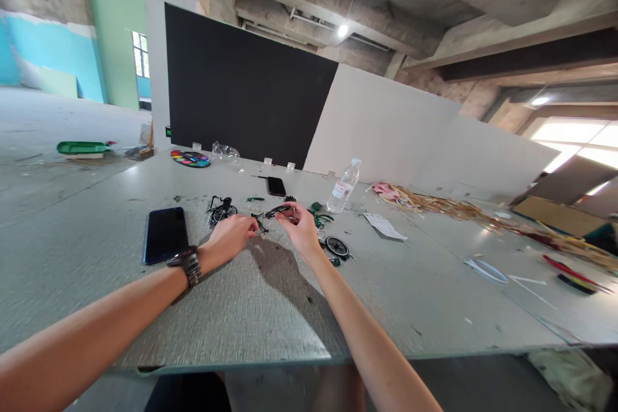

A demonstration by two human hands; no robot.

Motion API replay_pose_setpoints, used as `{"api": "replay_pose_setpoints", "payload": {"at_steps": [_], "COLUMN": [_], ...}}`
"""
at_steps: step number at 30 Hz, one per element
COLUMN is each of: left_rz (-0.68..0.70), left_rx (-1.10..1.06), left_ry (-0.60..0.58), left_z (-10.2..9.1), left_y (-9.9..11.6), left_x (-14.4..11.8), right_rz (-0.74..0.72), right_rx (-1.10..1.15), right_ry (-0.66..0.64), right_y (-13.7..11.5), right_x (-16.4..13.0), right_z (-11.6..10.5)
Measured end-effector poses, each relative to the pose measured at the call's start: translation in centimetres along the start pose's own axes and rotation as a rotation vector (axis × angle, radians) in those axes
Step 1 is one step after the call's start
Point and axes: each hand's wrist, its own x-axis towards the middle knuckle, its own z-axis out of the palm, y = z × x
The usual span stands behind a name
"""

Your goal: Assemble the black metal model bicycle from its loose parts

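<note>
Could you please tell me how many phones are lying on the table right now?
2. A large dark phone lies flat beside the left hand, by the watch wrist. A smaller phone lies farther back, beyond both hands, left of the water bottle. None seems hidden.

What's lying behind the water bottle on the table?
Behind the water bottle only bare table edge and the white partition board show. The strip right behind the bottle is hidden by its body.

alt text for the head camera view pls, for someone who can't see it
Two bare hands, left hand and right hand, meet over a small black frame piece on a grey table. Around them lie a dark phone, a small wheel and a water bottle.
</note>
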Motion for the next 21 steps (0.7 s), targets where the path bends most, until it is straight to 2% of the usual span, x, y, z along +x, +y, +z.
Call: {"api": "replay_pose_setpoints", "payload": {"at_steps": [4, 8, 10, 15, 21], "left_rz": [0.036, 0.028, -0.002, -0.077, -0.157], "left_rx": [-0.132, -0.323, -0.370, -0.553, -1.081], "left_ry": [0.047, 0.251, 0.288, 0.236, 0.149], "left_z": [0.3, 0.8, 0.9, 1.5, 2.0], "left_y": [-0.5, -0.8, -0.8, -0.9, -0.6], "left_x": [0.4, 1.1, 1.4, 1.8, 1.7], "right_rz": [-0.002, 0.008, 0.005, 0.008, -0.013], "right_rx": [-0.007, -0.007, -0.002, -0.037, -0.053], "right_ry": [-0.003, -0.009, -0.030, -0.120, -0.135], "right_y": [0.0, -0.2, -0.3, -0.6, -0.7], "right_x": [0.0, 0.0, -0.1, -0.3, -0.4], "right_z": [0.0, -0.1, -0.2, -0.1, 0.1]}}
